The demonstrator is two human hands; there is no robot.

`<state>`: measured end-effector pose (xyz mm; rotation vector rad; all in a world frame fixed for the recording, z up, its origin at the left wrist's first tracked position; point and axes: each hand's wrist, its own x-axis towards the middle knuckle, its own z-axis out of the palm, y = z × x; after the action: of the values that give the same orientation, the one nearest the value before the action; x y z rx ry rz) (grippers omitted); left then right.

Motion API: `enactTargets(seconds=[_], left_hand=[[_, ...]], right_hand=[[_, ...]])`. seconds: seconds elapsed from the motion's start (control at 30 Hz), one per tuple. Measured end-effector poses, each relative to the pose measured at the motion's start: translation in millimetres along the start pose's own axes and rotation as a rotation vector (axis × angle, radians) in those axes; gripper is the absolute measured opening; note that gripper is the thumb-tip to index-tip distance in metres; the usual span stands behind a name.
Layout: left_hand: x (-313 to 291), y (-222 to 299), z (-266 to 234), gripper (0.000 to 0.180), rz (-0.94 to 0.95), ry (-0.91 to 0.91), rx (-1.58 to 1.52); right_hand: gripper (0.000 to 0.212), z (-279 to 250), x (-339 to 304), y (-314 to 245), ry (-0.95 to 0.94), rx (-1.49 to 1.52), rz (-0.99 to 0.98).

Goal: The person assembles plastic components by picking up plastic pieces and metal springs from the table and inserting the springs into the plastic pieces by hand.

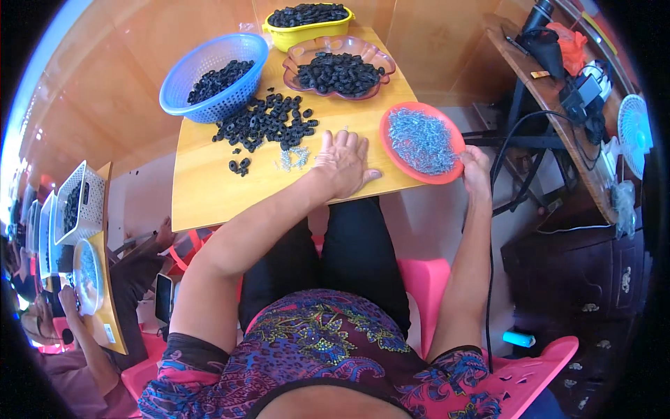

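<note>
My left hand (343, 166) lies flat on the yellow wooden table (209, 195) near its front edge, palm down with the fingers spread. Just left of its fingertips is a small scatter of thin silvery metal pieces (297, 158). Beyond them spreads a loose pile of small black ring-like parts (269, 124). At the table's right edge, my right hand (476, 170) grips the rim of a red-orange plate (434, 179). Many small silvery metal pieces (422, 140), too small to name, cover the plate, which partly overhangs the table.
Black parts fill a blue perforated basket (209, 110), a translucent scalloped tray (299, 82) and a yellow basin (307, 33). At left, another person's arm (94, 342) reaches over a second table with a white basket (91, 209). A cluttered desk (537, 91) with a fan (634, 136) stands right.
</note>
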<state>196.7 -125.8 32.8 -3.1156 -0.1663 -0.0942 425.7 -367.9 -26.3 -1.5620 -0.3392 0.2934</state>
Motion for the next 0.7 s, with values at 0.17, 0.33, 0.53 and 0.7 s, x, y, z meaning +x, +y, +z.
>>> enactTargets(seconds=[0.17,0.33,0.53,0.7], left_hand=[[-3,-23,-3,0.071,-0.039,-0.025,0.085],[-11,-36,-5,0.073,-0.02,-0.069,0.11],[-2,-41,1,0.064,-0.016,0.093,0.091],[17,-41,6,0.053,-0.032,0.051,0.103]], right_hand=[[0.019,11,-2,-5,-0.061,-0.097,-0.048],[0.014,25,-4,-8,0.007,-0.334,-0.06],[0.014,33,-8,-12,0.028,-0.361,-0.109],[0.015,35,-12,-16,-0.014,-0.293,-0.131]])
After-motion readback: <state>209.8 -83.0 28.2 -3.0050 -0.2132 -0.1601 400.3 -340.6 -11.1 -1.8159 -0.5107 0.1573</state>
